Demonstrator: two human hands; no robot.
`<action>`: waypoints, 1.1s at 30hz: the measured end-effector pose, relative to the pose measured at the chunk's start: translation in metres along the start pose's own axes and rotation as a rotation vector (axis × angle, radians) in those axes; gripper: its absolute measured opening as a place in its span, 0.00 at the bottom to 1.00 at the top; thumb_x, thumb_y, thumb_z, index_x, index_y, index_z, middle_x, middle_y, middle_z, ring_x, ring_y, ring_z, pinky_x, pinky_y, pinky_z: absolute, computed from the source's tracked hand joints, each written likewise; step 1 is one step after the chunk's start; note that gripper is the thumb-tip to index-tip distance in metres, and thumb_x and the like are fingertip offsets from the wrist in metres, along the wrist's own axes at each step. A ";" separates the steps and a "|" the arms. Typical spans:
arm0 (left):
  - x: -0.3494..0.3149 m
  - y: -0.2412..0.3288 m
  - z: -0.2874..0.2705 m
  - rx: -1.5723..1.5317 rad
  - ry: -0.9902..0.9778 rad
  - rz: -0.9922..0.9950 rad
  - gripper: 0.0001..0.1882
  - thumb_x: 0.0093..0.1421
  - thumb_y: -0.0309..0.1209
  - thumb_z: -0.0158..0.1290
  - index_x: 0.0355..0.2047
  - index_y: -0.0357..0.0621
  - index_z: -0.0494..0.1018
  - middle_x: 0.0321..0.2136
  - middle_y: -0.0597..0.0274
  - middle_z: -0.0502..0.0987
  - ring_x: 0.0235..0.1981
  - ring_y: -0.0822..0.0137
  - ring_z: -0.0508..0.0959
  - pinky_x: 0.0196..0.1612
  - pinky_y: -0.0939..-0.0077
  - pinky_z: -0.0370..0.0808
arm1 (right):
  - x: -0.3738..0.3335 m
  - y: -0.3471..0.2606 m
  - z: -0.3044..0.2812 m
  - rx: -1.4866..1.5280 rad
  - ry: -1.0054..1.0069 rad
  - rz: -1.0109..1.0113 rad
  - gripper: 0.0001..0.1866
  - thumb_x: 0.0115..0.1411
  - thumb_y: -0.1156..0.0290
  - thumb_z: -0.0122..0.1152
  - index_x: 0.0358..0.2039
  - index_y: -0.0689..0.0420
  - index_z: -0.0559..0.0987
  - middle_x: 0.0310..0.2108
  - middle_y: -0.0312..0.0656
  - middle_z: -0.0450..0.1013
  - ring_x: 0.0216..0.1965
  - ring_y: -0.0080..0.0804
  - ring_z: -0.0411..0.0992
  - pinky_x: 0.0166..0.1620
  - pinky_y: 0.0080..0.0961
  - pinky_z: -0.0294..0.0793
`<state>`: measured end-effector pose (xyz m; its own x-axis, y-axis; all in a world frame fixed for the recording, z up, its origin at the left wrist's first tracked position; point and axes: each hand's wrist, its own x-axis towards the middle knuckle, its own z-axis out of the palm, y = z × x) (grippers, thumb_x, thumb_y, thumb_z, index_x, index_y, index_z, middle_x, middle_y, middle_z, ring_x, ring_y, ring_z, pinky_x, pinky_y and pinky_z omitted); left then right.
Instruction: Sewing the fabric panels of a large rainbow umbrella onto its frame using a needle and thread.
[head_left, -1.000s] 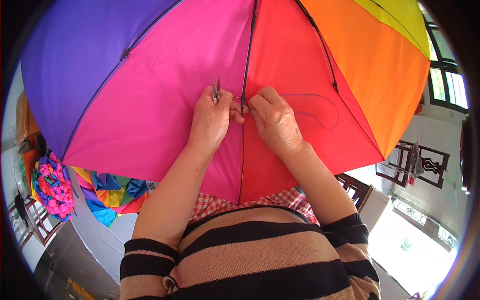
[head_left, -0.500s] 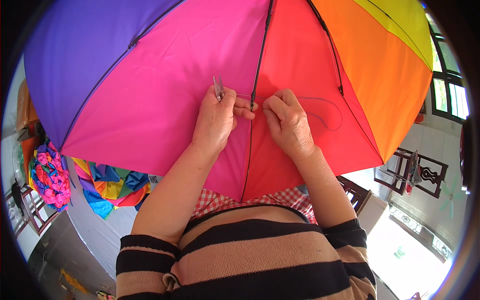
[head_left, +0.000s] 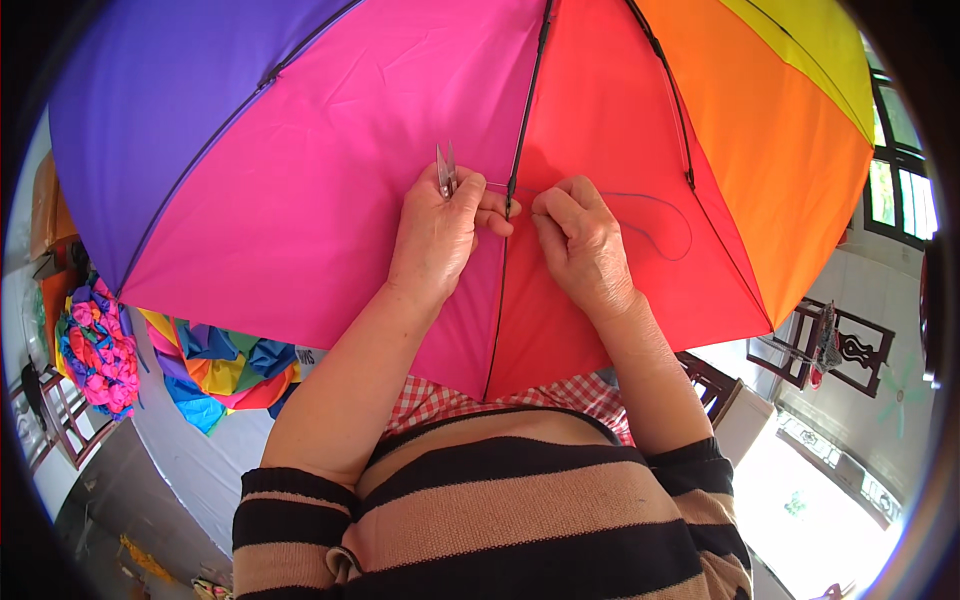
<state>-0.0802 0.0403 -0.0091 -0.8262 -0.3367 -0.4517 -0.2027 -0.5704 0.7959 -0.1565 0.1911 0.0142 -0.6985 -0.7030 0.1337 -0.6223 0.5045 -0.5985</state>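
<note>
An opened rainbow umbrella [head_left: 330, 210] spreads before me, its inner side with black ribs facing me. My left hand [head_left: 436, 235] is closed around small metal thread snips [head_left: 446, 170], blades pointing up, while its fingertips touch the rib [head_left: 512, 180] at the pink and red seam. Just right of that rib, my right hand [head_left: 585, 240] is pinched over the red panel. Whatever sits between its fingertips is too small to make out. A thin dark thread [head_left: 665, 203] loops from near the right hand across the red cloth. A short stretch of thread also runs from the left hand to the rib.
Bundled multicoloured cloth [head_left: 230, 365] lies at the left on a pale surface [head_left: 190, 450], beside a pile of pink and mixed cloth [head_left: 100, 350]. Dark wooden chairs [head_left: 850, 345] stand at the right. A red checked cloth [head_left: 560, 400] covers my lap.
The umbrella and both hands have shifted very slightly to the right together. The snips stand a little more upright. The grips look the same.
</note>
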 end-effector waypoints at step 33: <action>0.008 -0.003 0.001 0.107 0.033 0.019 0.07 0.60 0.24 0.54 0.37 0.39 0.68 0.23 0.59 0.77 0.18 0.76 0.71 0.24 0.83 0.69 | 0.017 0.014 -0.062 -0.453 0.062 -0.076 0.05 0.53 0.78 0.57 0.30 0.54 0.76 0.44 0.42 0.70 0.48 0.44 0.70 0.46 0.39 0.74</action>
<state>-0.0869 0.0404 -0.0143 -0.8130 -0.3719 -0.4480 -0.2439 -0.4811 0.8421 -0.1988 0.2170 0.0571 -0.6564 -0.7218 0.2193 -0.7544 0.6308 -0.1815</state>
